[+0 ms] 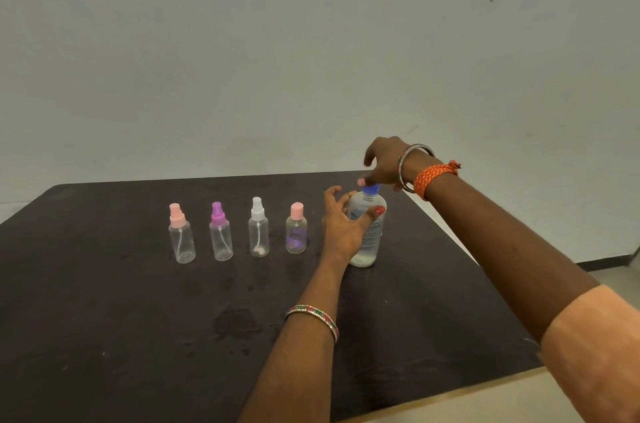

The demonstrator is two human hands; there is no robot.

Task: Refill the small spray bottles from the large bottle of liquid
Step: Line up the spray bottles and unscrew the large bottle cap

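The large clear bottle (370,235) with a blue cap (371,189) stands upright on the dark table (104,318), right of centre. My left hand (341,225) grips its body, thumb across the front. From above, my right hand (382,163) holds the blue cap with its fingertips. To the left stands a row of small clear bottles: one with a pink sprayer (180,235), one with a purple sprayer (220,234), one with a white sprayer (258,230), and a shorter one with a pink cap (296,230).
The table's right edge (450,235) runs close beside the large bottle, with pale floor beyond. A plain wall (277,59) rises behind the table. Damp-looking marks (235,322) show on the tabletop in front of the row.
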